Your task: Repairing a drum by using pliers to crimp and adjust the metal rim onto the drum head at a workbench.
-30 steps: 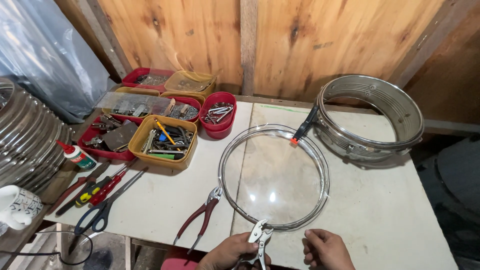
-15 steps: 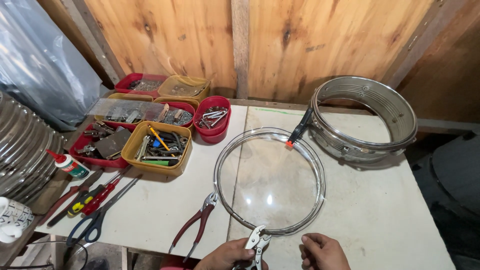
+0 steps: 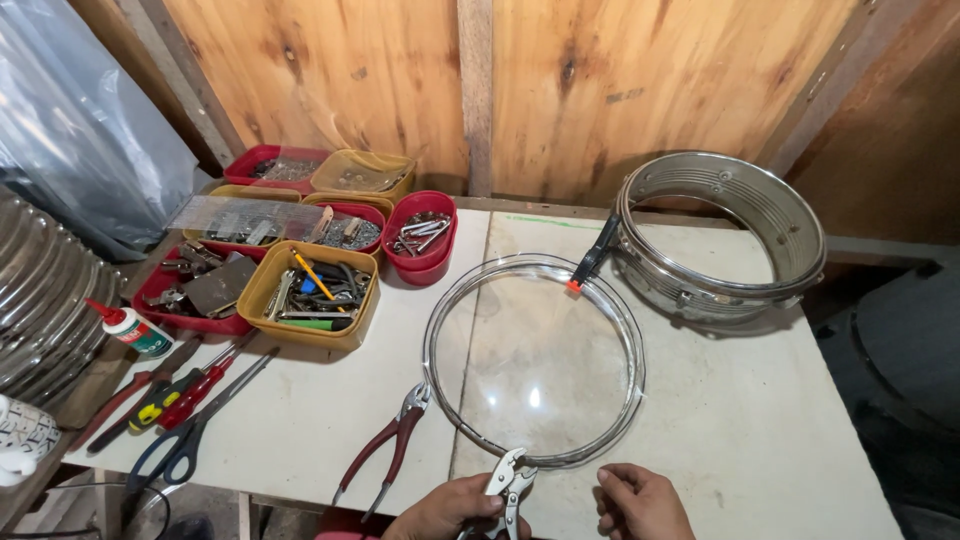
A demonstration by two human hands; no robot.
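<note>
A clear round drum head in a metal hoop point(image 3: 535, 360) lies flat on the white tabletop point(image 3: 300, 420). At its near edge my left hand point(image 3: 445, 510) grips silver locking pliers point(image 3: 508, 483) whose jaws meet the hoop's rim. My right hand point(image 3: 640, 500) rests on the table just right of the pliers, fingers curled, holding nothing. A black-handled tool with an orange tip point(image 3: 592, 258) lies on the hoop's far edge. A chrome snare drum shell point(image 3: 720, 235) stands behind it at the right.
Red-handled pliers point(image 3: 385, 445) lie left of the hoop. Yellow and red bins of hardware point(image 3: 310, 290) fill the back left. Screwdrivers point(image 3: 170, 395), scissors point(image 3: 180, 445) and a glue bottle point(image 3: 130, 328) lie at the left edge. A wooden wall stands behind.
The view has shifted slightly. My left hand keeps the locking pliers at the hoop's near rim; my right hand stays beside them.
</note>
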